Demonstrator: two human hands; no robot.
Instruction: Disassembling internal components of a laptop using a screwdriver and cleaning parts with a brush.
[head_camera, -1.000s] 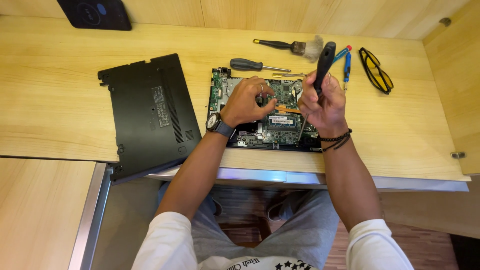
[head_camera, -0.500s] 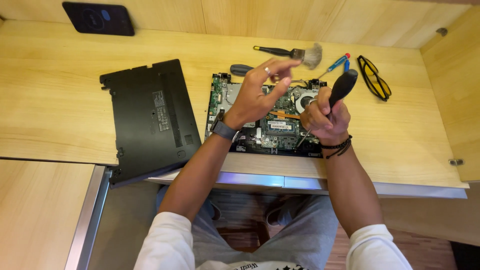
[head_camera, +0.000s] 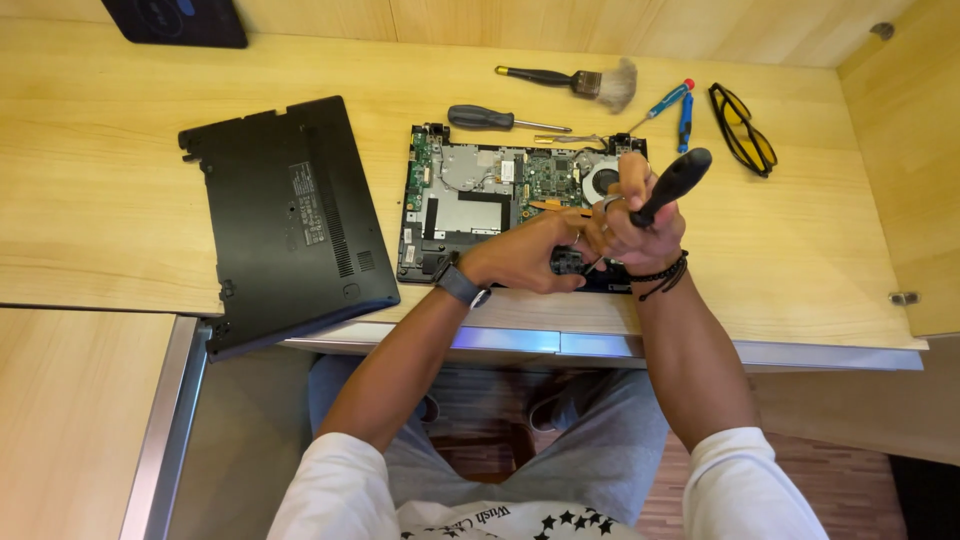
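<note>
Over the opened laptop (head_camera: 480, 205) near the desk's front edge (head_camera: 800, 335), the right hand (head_camera: 640, 225) grips a black-handled screwdriver (head_camera: 672, 185) — left hand (head_camera: 530, 255) fingers pinch its tip.

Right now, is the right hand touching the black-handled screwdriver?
Touching. The head view shows the right hand wrapped around the black-handled screwdriver, fingers closed on the lower handle, above the opened laptop.

Bright, even indoor light across the pale wooden worktop (head_camera: 120, 200), soft short shadows beside the black cover panel (head_camera: 290, 220), a cool glowing strip under the worktop's front edge, sharp focus throughout, slight wide-angle bending toward the frame edges, no motion blur.
</note>
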